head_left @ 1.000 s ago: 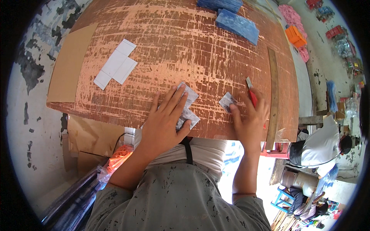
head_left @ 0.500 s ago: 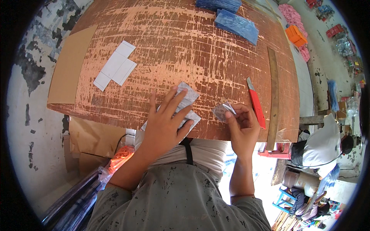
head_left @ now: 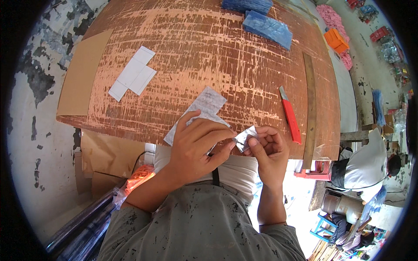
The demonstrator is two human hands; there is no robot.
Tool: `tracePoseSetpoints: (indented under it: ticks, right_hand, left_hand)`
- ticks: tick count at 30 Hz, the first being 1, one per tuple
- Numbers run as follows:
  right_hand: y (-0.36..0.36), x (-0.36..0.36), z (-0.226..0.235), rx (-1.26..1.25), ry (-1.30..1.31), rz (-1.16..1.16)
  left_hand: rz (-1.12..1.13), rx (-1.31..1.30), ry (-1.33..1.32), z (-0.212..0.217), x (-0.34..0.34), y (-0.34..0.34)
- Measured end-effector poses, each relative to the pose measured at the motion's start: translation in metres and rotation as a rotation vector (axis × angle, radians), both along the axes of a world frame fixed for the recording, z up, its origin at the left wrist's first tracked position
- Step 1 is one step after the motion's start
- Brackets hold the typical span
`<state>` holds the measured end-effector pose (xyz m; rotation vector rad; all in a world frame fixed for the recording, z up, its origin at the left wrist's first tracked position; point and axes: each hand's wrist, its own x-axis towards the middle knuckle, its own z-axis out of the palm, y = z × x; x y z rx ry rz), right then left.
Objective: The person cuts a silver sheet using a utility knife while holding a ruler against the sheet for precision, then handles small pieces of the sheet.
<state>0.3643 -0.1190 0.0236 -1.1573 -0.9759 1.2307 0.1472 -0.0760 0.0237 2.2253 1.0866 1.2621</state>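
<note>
My right hand pinches a small shiny silver piece of sheet between thumb and fingers, just above the table's near edge. From the other side my left hand reaches over, and its thumb and forefinger close on the left corner of that piece. Under my left hand lies a grey, smudged cut-out sheet, partly hidden by the fingers. A white cut-out card with drawn lines lies flat at the left. To the right of my right hand rests a red utility knife with its blade out.
A long flat ruler-like strip lies along the right side of the scratched brown table. Brown cardboard covers the left edge. Blue plastic-looking stacks sit at the far side. A person in white is off to the right.
My left hand has lifted off the grey sheet and moved right to the silver piece, uncovering more of the sheet. My right hand has brought the piece slightly left and turned it.
</note>
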Motion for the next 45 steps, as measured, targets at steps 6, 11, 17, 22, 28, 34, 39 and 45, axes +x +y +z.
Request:
tracePoseSetpoints:
  ticks: [6, 11, 17, 22, 28, 34, 39, 45]
  right_hand:
    - [-0.004, -0.004, 0.0, 0.042, -0.037, -0.018]
    - [-0.005, -0.006, -0.002, 0.034, -0.013, -0.01]
    - [-0.005, -0.007, -0.002, 0.016, -0.027, 0.025]
    - [-0.006, -0.009, -0.005, -0.01, -0.034, 0.034]
    - [-0.007, -0.011, -0.008, -0.031, 0.035, 0.049]
    - [-0.01, -0.01, -0.015, 0.008, -0.004, 0.059]
    - [-0.01, -0.011, -0.013, -0.01, 0.027, 0.048]
    - [-0.01, -0.009, -0.013, -0.021, 0.044, 0.059]
  left_hand:
    - [0.003, -0.019, -0.014, -0.002, 0.001, -0.002]
    - [0.016, -0.008, -0.02, -0.01, 0.001, -0.002]
    - [0.021, 0.027, -0.028, -0.009, 0.001, -0.001]
    - [0.047, 0.034, -0.032, -0.009, 0.003, -0.002]
    - [0.079, 0.054, -0.036, -0.011, 0.003, -0.002]
    - [0.052, -0.03, -0.115, -0.013, 0.004, 0.0]
    - [0.03, -0.122, -0.118, -0.014, 0.0, -0.004]
    - [0.024, -0.153, -0.116, -0.015, 0.0, -0.005]
